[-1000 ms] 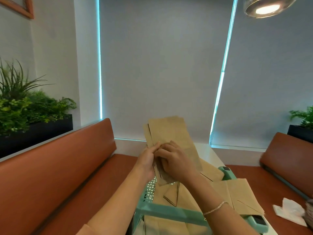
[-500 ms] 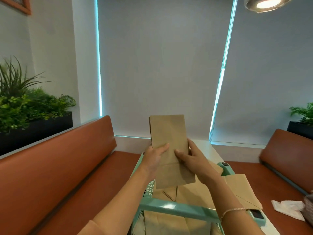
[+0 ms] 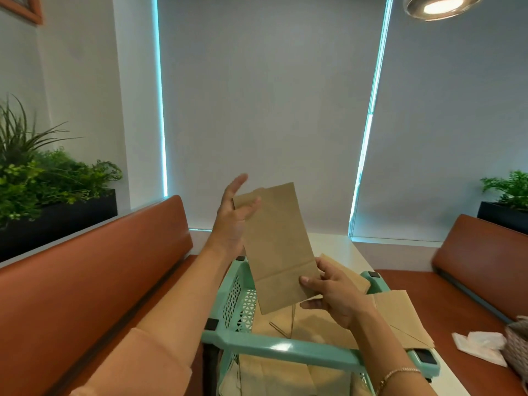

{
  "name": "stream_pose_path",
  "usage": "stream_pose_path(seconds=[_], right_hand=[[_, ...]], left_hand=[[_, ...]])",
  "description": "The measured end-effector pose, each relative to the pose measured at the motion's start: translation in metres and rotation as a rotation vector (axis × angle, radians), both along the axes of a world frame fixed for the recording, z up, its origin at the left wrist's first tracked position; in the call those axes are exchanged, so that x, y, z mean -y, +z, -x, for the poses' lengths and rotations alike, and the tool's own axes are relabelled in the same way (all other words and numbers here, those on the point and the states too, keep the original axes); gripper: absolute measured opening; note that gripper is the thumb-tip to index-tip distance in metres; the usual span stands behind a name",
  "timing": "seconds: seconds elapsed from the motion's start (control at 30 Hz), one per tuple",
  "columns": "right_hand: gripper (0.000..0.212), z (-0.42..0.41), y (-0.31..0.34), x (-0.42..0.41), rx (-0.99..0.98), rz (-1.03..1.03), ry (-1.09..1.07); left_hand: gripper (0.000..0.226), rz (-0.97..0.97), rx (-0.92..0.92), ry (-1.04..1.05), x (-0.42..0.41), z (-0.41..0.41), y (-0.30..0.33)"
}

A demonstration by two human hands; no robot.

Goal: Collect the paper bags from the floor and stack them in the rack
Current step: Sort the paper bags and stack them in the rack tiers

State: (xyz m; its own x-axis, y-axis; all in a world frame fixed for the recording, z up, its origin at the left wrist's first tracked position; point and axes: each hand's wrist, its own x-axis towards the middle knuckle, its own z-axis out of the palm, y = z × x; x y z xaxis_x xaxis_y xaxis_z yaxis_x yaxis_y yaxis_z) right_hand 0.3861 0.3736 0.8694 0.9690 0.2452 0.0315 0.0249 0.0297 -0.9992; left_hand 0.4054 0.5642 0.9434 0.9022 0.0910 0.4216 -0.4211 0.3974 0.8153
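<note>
A flat brown paper bag [image 3: 275, 244] is held upright above the mint-green plastic rack [image 3: 274, 348]. My right hand [image 3: 333, 295] pinches its lower right edge. My left hand [image 3: 234, 218] is raised at the bag's upper left corner, fingers spread and straight, thumb lying across the top edge. Several more brown paper bags [image 3: 323, 330] lie inside the rack's top tier, and others [image 3: 274, 377] show in the tier below. One bag [image 3: 400, 315] hangs over the rack's right side.
Orange-brown bench seats [image 3: 94, 270] flank the rack left and right. A white table [image 3: 337, 247] runs behind it toward grey window blinds. Crumpled white tissue [image 3: 480, 344] and a woven item [image 3: 518, 347] lie on the right seat. Planters stand at both sides.
The bag has been lifted and tilted left. My left hand slid up from its middle to the top corner and spread out; my right hand moved down to the lower right edge.
</note>
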Motion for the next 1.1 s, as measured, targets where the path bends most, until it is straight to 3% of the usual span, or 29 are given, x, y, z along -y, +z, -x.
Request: stream_pose_path(seconds=[0.13,0.27,0.43,0.5,0.63,0.73,0.8,0.93,1.1], right_hand=[[0.024,0.001,0.002,-0.002,-0.005,-0.038,0.036],[0.021,0.0,0.0,-0.001,-0.005,-0.056,-0.047],[0.024,0.001,0.003,-0.004,0.004,-0.091,-0.109],[0.033,0.001,0.005,0.0,0.03,0.107,-0.098],[0.072,-0.005,0.021,0.035,0.202,0.993,-0.126],[0.084,-0.007,0.033,0.06,0.054,1.377,-0.044],[0.082,-0.006,0.035,0.064,-0.053,1.512,-0.003],[0.069,-0.006,0.031,0.059,0.023,1.698,-0.005],[0.059,-0.007,0.037,0.05,0.166,1.666,-0.055]], left_hand=[[0.027,-0.037,0.027,0.051,0.006,-0.003,-0.004],[0.042,0.003,0.003,0.048,0.01,-0.003,-0.019],[0.041,-0.259,-0.202,-0.017,0.024,0.003,-0.052],[0.038,-0.272,-0.274,-0.006,0.021,0.003,-0.063],[0.029,-0.207,-0.353,0.065,0.009,-0.002,-0.073],[0.027,-0.209,-0.364,0.054,0.01,0.001,-0.074],[0.025,-0.16,-0.385,0.047,0.012,0.004,-0.074],[0.023,-0.032,-0.459,0.074,0.007,0.002,-0.076],[0.013,-0.009,-0.47,0.081,0.006,0.002,-0.076]])
